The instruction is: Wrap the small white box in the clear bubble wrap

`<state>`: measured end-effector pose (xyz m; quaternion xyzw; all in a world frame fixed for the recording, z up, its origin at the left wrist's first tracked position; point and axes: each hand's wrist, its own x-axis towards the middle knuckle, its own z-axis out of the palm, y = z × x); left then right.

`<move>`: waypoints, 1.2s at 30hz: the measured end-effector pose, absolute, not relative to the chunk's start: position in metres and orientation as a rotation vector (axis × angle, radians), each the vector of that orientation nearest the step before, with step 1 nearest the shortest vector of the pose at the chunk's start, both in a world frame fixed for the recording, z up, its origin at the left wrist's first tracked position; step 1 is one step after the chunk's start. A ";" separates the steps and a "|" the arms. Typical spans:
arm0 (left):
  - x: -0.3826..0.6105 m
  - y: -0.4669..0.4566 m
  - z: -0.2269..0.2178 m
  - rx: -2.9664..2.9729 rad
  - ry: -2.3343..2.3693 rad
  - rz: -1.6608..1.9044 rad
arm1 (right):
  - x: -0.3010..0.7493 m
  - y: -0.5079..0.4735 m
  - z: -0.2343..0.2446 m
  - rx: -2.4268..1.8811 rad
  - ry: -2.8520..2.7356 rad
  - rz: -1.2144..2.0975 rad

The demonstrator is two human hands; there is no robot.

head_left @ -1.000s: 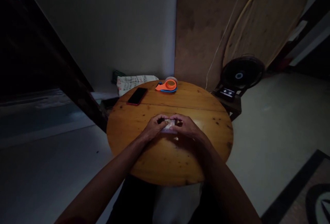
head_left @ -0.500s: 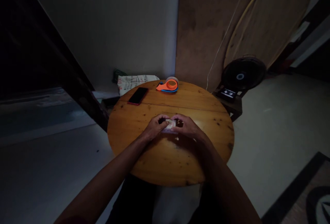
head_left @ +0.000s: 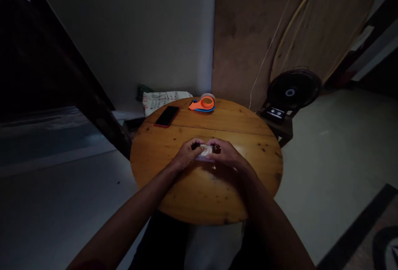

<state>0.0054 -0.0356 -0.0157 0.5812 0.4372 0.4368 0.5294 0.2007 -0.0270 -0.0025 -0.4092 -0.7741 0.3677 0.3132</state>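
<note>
Between my two hands is a small whitish box-like block (head_left: 206, 150) with reddish marks on its top face. My left hand (head_left: 188, 152) grips its left end, thumb on top. From the other side my right hand (head_left: 226, 152) holds the right end, its thumb at the near edge and its fingers curled behind. Both hands are low over the middle of the round wooden table (head_left: 205, 203). What the block is exactly cannot be made out in the dim light.
An orange and blue tape dispenser (head_left: 202, 104) lies at the table's far edge. Left of it is a dark phone with a red edge (head_left: 167, 116). A black fan (head_left: 294, 91) stands on a stool at the right. Printed sacking (head_left: 166, 98) lies behind the table.
Both hands keep the same grip on the block. The whole view has shifted very slightly.
</note>
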 end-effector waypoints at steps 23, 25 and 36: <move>0.005 -0.037 -0.013 1.393 1.008 1.054 | 0.199 -0.031 0.004 -1.080 -2.103 0.829; 0.004 -0.036 -0.014 1.401 0.999 1.056 | 0.199 -0.031 0.005 -1.094 -2.101 0.844; 0.003 -0.037 -0.011 1.331 0.979 1.111 | 0.200 -0.030 0.003 -1.118 -2.095 0.891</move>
